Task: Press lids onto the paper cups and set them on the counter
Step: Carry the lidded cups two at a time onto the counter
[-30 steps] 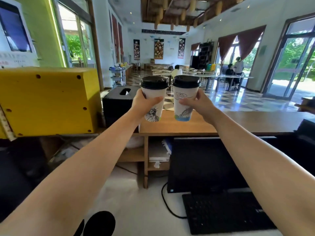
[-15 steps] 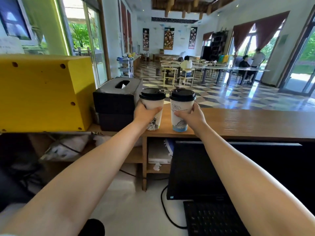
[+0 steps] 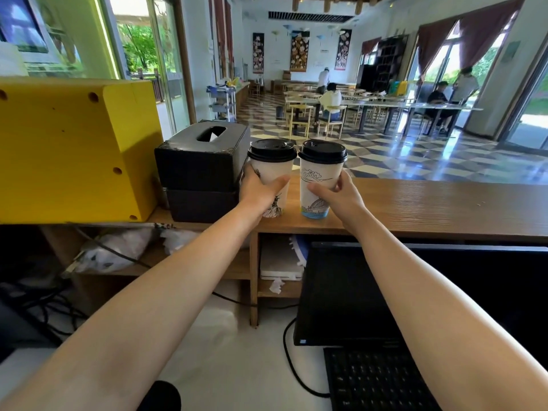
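White paper cups, the left cup and the right cup, capped with black plastic lids, have come down from mid-air onto the brown wooden counter, beside the black tissue box. The left hand and right hand each wrap one; only release seems left.

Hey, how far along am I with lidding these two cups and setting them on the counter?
Done: the left cup and right cup are both lidded. In hand: the left hand and right hand each grip one, bases seemingly resting on the counter. Left: let go.
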`<state>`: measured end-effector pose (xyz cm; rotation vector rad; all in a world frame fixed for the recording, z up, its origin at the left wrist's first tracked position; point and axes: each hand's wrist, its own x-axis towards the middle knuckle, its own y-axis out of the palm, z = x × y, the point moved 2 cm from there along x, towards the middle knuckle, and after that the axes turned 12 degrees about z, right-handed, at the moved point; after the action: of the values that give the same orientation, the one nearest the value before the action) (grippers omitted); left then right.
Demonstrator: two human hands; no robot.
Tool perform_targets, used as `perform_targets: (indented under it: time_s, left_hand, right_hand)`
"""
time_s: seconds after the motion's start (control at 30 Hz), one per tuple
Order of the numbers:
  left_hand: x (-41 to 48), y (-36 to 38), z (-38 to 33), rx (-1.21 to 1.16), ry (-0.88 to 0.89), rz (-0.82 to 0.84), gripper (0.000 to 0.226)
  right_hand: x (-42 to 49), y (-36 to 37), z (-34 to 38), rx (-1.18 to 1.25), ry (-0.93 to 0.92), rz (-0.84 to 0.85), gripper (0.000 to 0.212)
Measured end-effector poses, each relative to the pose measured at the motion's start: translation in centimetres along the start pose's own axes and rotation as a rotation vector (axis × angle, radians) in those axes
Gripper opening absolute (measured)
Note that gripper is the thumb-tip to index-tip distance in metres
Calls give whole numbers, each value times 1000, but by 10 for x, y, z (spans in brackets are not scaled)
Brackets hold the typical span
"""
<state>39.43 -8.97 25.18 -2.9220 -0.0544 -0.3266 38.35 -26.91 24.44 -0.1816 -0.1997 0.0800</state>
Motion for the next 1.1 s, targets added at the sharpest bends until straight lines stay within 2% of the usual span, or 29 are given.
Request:
perform_targets:
  time_s: [0.27,0.5,0.67,0.8,0.9,1.1]
  left_hand:
    - [-6,3,-3,133,-3,-16,92]
    - [-23,5,-16,280,-99,10,95]
    - [-44,-7,-28,307,-213,89,84]
    - [-63,-25,-43,361,-292,327,67]
    - [-77,-41,-59,472,-318,502,71]
    - [-102,-78,-81,728,-194,648,61]
  right_hand:
    - [0,-2,2,-129,18,5,63]
    - [-14,-5,14,-323,174,24,70]
    - [-38,-3,36,-518,314,75,80]
    - [-61,5,64,-660,355,134,62]
    - [-78,16,86,-710,370,216,57]
    - [-103,43,113,-783,456,287,61]
